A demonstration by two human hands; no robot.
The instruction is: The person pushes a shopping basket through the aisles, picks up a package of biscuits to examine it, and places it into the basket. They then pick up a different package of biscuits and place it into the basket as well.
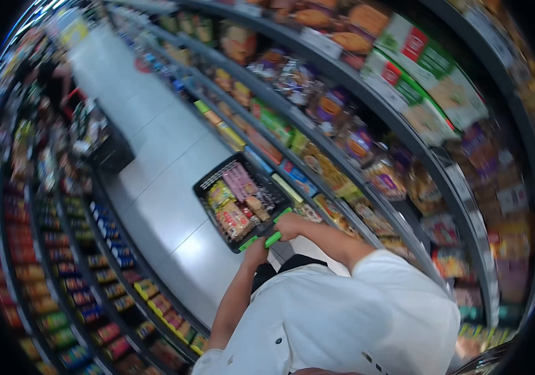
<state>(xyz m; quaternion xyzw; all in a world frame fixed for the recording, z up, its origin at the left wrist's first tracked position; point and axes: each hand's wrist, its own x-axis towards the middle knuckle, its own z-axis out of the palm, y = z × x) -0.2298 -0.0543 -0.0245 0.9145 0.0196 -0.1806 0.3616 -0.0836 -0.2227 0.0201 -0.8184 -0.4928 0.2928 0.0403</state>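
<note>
Both of my hands are at the near end of a black basket (200, 194), on its green handles. My left hand (255, 252) is wrapped round the green handle (249, 244) at the lower corner. Farther right, my right hand (289, 225) grips the other green part (273, 239). Inside the basket lie pink-purple packs (239, 181), a yellow-green pack (220, 195), a red and white pack (232, 220) and a tan pack (256, 206).
Shelves of bread and packaged food (358, 147) run close along the right. More shelves of colourful packs (80, 281) line the left. Up the aisle floor (161, 144), a person (52, 75) stands by a dark basket (114, 153) at the left.
</note>
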